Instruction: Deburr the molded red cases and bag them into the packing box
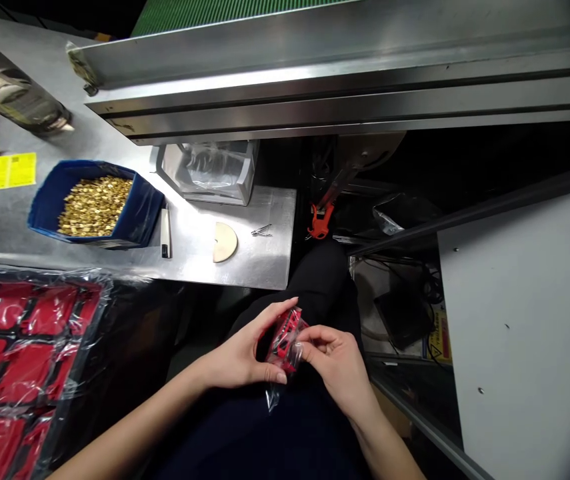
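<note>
Glossy plastic bag [287, 345]; smooth, shiny metal table [192, 250].

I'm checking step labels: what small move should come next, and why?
Probably the right hand should gently draw the clear plastic wrapping taut while the left hand steadies the red-and-black part. The left hand already cradles that wrapped part, and the right fingers appear to pinch plastic at its side.
</note>
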`<state>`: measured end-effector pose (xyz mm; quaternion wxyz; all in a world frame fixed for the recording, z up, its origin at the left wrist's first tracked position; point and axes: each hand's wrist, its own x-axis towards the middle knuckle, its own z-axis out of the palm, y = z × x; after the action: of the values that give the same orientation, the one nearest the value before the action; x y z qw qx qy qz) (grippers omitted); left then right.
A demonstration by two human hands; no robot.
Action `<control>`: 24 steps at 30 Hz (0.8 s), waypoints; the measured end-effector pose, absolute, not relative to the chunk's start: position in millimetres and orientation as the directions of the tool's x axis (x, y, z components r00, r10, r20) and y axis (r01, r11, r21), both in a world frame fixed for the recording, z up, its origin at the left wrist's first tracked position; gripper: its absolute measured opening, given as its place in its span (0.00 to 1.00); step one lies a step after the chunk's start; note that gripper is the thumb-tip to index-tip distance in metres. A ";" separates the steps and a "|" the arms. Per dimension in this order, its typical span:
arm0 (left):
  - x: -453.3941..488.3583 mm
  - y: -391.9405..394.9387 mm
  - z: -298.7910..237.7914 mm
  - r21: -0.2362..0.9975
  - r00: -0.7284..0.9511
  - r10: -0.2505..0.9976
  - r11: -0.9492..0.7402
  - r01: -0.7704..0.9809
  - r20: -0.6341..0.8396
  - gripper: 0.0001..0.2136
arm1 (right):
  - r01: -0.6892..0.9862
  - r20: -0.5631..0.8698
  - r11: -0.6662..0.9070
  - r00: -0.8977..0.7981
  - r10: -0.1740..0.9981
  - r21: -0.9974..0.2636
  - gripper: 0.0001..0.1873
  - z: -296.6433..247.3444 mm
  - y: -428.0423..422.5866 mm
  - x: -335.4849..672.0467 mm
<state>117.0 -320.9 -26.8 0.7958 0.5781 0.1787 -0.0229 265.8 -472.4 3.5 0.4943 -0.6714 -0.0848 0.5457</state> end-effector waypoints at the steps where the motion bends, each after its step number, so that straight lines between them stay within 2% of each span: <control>1: 117.1 -319.5 -26.9 0.944 0.942 0.191 0.240 0.227 -0.275 0.49 | -0.465 -0.661 -0.485 0.371 0.653 -0.740 0.10 1.1 -474.0 265.3; 4: 117.5 -316.1 -29.4 0.989 0.971 0.201 -0.046 0.142 -0.130 0.44 | -0.534 -0.676 -0.460 0.333 0.658 -0.710 0.12 -3.9 -478.7 264.4; 6: 116.7 -315.9 -32.0 0.973 0.986 0.164 -0.222 0.060 -0.024 0.38 | -0.557 -0.674 -0.444 0.319 0.666 -0.702 0.12 -5.5 -481.6 263.7; 8: 112.2 -318.9 -34.1 0.956 0.993 0.114 -0.292 0.016 0.018 0.37 | -0.592 -0.678 -0.434 0.278 0.681 -0.679 0.12 -6.9 -484.9 262.0; 10: 102.5 -324.6 -35.2 0.977 0.995 0.082 -0.200 0.070 -0.054 0.40 | -0.651 -0.708 -0.448 0.201 0.676 -0.613 0.13 -9.0 -489.0 258.7; 13: 82.6 -333.2 -35.9 0.960 0.968 0.059 0.156 0.232 -0.243 0.46 | -0.735 -0.758 -0.469 0.093 0.646 -0.490 0.15 -12.5 -495.6 251.8; 15: 72.9 -335.3 -35.4 0.867 0.904 0.119 0.357 0.347 -0.411 0.40 | -0.754 -0.754 -0.466 0.059 0.654 -0.463 0.16 -12.8 -498.5 247.6; 18: 73.3 -332.8 -29.6 0.715 0.724 0.187 0.440 0.543 -0.664 0.29 | -0.729 -0.712 -0.481 0.012 0.702 -0.487 0.14 -8.1 -499.1 244.0; 21: 88.2 -329.5 -16.5 0.608 0.664 0.061 0.471 0.639 -0.745 0.27 | -0.660 -0.656 -0.513 -0.041 0.754 -0.548 0.11 0.4 -496.6 243.6; 24: 105.2 -331.7 -4.9 0.490 0.682 -0.081 0.635 0.597 -0.727 0.28 | -0.621 -0.613 -0.501 -0.041 0.789 -0.603 0.08 6.3 -493.3 245.1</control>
<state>105.2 -331.7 -4.9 0.8365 0.3759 0.3436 -0.2026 245.1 -493.3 6.3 0.4920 -0.4871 -0.0865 0.7163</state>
